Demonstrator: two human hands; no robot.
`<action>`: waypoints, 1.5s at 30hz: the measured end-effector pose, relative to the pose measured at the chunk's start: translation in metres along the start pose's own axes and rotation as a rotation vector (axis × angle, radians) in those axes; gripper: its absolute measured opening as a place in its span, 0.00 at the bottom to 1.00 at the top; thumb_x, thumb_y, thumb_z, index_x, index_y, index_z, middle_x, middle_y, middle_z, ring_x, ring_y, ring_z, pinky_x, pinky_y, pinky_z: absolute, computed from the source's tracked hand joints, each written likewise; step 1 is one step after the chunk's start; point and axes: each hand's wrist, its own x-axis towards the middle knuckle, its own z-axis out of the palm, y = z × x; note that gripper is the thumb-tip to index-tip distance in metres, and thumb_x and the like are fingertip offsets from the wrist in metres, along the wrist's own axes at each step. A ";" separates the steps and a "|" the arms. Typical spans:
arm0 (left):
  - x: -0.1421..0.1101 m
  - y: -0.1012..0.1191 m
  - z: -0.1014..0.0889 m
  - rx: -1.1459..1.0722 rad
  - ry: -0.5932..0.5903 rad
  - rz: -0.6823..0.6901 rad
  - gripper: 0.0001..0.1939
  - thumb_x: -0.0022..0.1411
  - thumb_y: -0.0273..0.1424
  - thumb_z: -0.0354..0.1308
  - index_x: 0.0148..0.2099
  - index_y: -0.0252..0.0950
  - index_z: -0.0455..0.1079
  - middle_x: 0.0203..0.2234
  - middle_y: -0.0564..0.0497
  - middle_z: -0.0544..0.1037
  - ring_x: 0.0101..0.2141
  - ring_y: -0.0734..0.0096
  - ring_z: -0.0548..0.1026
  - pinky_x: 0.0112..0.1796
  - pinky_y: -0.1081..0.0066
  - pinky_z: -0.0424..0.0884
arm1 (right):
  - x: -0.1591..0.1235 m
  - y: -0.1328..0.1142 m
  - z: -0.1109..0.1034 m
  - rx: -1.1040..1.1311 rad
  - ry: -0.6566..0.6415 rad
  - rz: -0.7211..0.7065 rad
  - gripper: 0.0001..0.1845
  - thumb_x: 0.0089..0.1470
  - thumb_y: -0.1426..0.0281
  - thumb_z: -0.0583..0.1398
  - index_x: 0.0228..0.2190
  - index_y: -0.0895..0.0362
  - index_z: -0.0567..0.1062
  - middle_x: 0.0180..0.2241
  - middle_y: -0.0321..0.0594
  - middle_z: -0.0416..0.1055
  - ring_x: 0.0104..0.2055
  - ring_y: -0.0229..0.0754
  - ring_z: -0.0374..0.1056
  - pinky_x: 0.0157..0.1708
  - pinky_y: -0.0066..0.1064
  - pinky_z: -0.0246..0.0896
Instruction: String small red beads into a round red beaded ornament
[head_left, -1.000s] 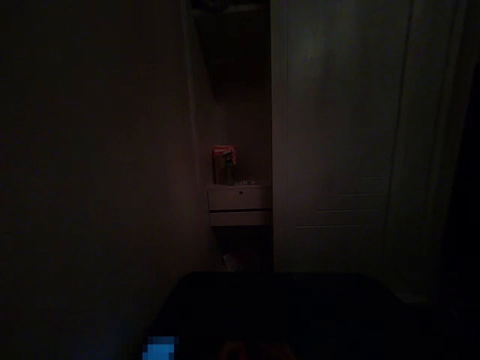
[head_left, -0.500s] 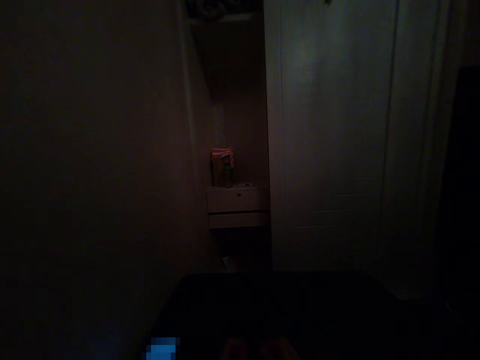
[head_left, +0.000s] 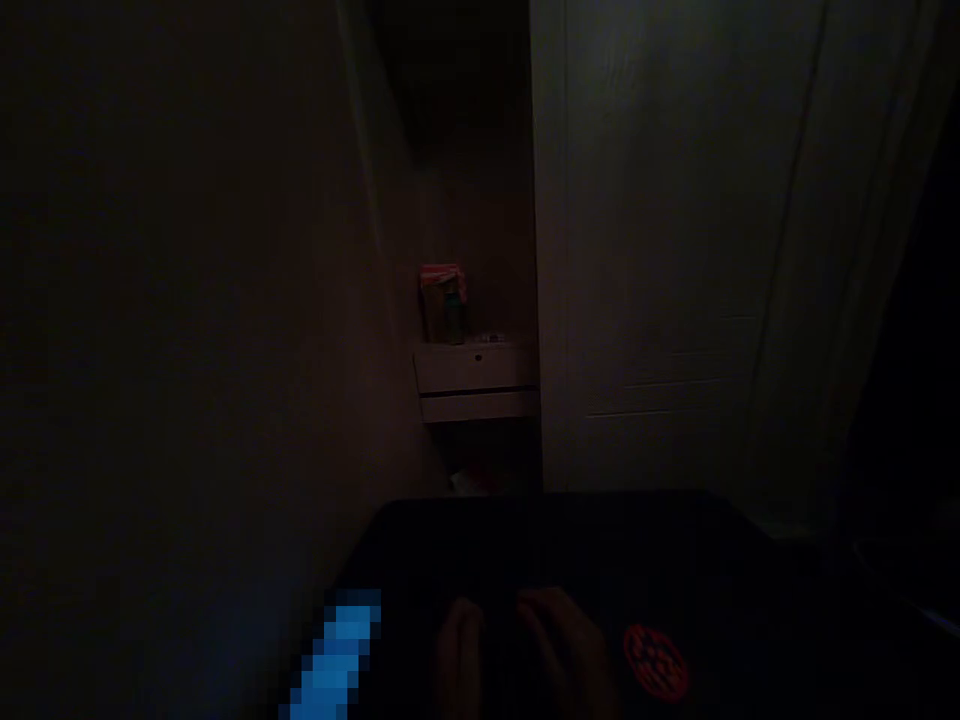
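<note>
The scene is very dim. My left hand (head_left: 459, 655) is at the bottom middle, low over a dark flat surface (head_left: 570, 530), its fingers loosely stretched forward and close together. To its right, my right hand (head_left: 574, 640) faces it with the fingers bent inward and a dark slit between thumb and fingers. A dark gap separates the two hands, and no object shows in it. On the dark surface, right of my right hand, is a round red patterned shape (head_left: 655, 662). A pixelated blue bright area (head_left: 337, 655) lies to the left.
Beyond the surface stands a recess with a pale drawer unit (head_left: 476, 372). On it are a box with a red-and-white top (head_left: 441, 300), a green bottle-like item (head_left: 454, 318) and small items. A large pale door panel (head_left: 660, 250) stands right, a wall (head_left: 187, 300) left.
The view has tilted down. Both hands, barely visible at the bottom edge before, now show further up. The red round shape has come into view, and more of the blue area shows.
</note>
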 end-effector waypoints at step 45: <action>-0.021 0.023 0.014 -0.997 -0.207 -0.561 0.23 0.48 0.33 0.68 0.21 0.39 0.53 0.13 0.64 0.54 0.12 0.86 0.49 0.12 0.81 0.45 | -0.006 -0.012 -0.008 0.114 0.227 0.346 0.11 0.67 0.61 0.51 0.34 0.51 0.66 0.27 0.33 0.68 0.28 0.41 0.67 0.29 0.29 0.64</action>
